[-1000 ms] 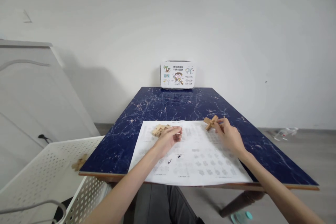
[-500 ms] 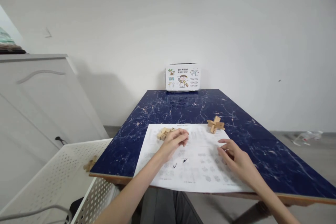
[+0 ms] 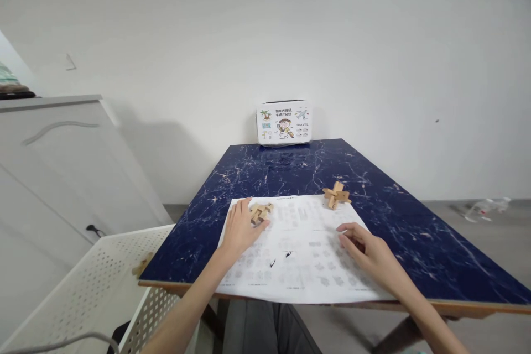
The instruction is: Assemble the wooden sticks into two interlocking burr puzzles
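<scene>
Your left hand (image 3: 239,232) bracketed the wooden puzzle blocks (image 3: 260,213)

In the head view, the wooden puzzle blocks lay on the printed sheet (image 3: 301,274) atop the counter (image 3: 274,168). Your left grip was spread, thumb and fingers either side; contact was unclear. Your right hand (image 3: 370,251), empty, was loosely curled, fingertips parted, near the wooden cross puzzle (image 3: 337,196). The blocks looked light, stiff and smooth, best held by opposite outer ends.

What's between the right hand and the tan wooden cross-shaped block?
Only the white printed paper sheet lies between the right hand and the wooden block, in the head view.
</scene>
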`<state>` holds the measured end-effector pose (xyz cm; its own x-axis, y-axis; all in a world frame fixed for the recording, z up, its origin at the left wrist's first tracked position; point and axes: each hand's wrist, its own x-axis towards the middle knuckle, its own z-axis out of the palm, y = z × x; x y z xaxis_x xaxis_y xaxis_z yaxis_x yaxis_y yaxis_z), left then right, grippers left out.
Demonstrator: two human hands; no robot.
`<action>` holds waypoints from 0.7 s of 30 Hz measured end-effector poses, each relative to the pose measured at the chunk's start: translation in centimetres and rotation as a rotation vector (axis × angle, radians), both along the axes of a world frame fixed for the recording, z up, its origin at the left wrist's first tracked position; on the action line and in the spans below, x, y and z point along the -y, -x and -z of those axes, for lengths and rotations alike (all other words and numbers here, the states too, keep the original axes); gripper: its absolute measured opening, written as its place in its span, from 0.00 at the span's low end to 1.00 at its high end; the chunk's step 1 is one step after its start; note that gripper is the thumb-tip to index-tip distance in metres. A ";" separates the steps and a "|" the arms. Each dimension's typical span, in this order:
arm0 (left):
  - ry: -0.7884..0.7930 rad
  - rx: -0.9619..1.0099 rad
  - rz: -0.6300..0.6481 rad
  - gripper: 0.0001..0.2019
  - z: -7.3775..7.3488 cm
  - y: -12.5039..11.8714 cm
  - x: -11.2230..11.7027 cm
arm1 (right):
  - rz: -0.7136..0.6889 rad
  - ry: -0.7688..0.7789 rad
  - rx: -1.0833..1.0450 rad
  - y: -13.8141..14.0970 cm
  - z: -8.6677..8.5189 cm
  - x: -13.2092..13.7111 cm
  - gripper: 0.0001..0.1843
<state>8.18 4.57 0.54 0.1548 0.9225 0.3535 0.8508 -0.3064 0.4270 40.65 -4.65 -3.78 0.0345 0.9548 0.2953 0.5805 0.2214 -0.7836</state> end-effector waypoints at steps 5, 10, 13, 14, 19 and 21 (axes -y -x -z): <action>0.048 0.094 -0.017 0.29 0.0 -1.0 -0.9 | -0.012 0.009 -0.011 0.0 0.1 0.0 0.19; 0.064 0.144 0.007 0.25 0.0 -1.8 -0.1 | -0.037 0.013 -0.008 -0.1 -0.1 0.0 0.18; 0.091 0.215 0.033 0.24 0.1 -3.1 1.7 | -0.046 0.014 -0.016 0.0 -0.6 0.1 0.18; 0.108 0.233 0.041 0.24 0.1 -3.6 2.4 | -0.046 0.014 -0.017 0.0 -0.7 0.2 0.18; 0.144 0.190 0.096 0.19 -0.2 -6.4 5.1 | -0.045 0.001 -0.028 0.2 -1.1 0.3 0.19; 0.170 0.127 0.107 0.20 -0.6 -7.3 5.8 | -0.049 0.002 -0.031 0.2 -1.1 0.3 0.18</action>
